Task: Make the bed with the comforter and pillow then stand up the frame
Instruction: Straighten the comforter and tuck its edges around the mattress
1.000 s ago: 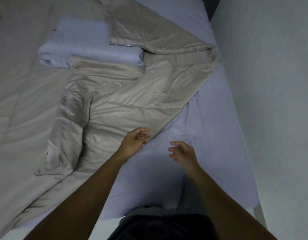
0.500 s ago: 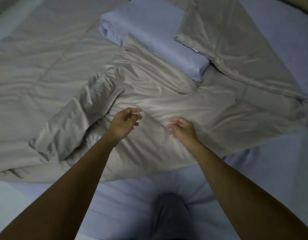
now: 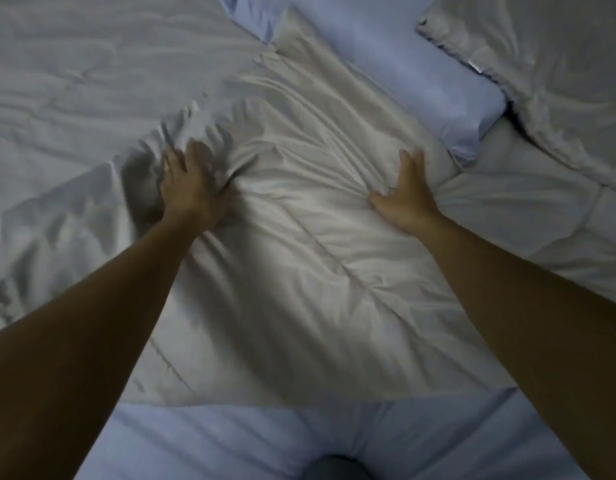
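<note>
- One pale blue sheet [image 3: 230, 441] shows bare along the near edge of the bed, with a dark rounded shape [image 3: 334, 470] at the very bottom that I cannot identify.
- One beige comforter [image 3: 299, 289], creased and rumpled, starts just past that strip and covers the bed to the far, left and right edges of the view.
- Two bare hands press down on the comforter, well apart.
- The left hand [image 3: 190, 188] has its fingers spread and fairly straight, with cloth bunched round it; it is blurred.
- The right hand [image 3: 408, 199] lies flat, fingers straight and thumb stretched out, with puckers just beside it.
- One pale blue pillow [image 3: 403, 57] lies toward the far right, partly tucked under the comforter.
- A folded comforter flap [image 3: 559, 81] overlaps the pillow's right side.
- One small white tag [image 3: 474, 65] sits on the flap's edge, its writing too small to read.
</note>
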Tool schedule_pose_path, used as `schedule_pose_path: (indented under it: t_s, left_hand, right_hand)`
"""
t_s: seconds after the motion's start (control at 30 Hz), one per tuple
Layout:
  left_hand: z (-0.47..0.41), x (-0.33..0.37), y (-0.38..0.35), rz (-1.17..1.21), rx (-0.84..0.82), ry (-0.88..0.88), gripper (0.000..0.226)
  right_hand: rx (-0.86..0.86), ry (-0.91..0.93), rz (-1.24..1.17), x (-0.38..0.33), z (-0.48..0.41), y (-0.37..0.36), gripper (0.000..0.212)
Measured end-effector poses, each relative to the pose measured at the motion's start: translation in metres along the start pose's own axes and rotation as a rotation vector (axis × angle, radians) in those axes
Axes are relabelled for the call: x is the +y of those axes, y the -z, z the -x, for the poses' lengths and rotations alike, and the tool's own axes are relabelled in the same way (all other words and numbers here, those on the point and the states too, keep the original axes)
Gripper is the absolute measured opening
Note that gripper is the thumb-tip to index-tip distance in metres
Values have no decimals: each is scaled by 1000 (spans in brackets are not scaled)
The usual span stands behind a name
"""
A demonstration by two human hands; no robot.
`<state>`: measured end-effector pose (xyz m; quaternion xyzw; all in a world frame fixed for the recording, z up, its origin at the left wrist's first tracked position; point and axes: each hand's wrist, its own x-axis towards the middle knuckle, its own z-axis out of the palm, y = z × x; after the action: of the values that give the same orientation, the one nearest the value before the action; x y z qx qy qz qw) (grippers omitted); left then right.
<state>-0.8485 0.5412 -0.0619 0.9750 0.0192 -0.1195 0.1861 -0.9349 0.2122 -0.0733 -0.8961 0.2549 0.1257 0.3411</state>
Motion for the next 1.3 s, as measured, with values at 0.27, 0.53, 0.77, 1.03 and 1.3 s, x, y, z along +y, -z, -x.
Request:
schedule_pose_path:
  t_s: [0.27, 0.53, 0.77, 1.03, 1.3]
  left_hand:
    - [68, -18, -3, -130, -500, -35, 95]
    - [109, -15, -9, 297, -556, -87, 46]
    - [158, -25, 4, 493, -576, 57, 113]
    - [252, -15, 57, 585, -760, -157, 72]
    - [377, -13, 76, 418, -905, -315, 93]
  right_hand:
    - [-663, -5, 613, -15, 48, 1, 72]
    - [-207, -132, -175, -19, 90, -27, 100]
    - [-206, -199, -219, -21, 156, -32, 22]
    - [-44, -68, -152, -22, 296, 3, 18]
    - [-69, -120, -18, 26, 450, 23, 14]
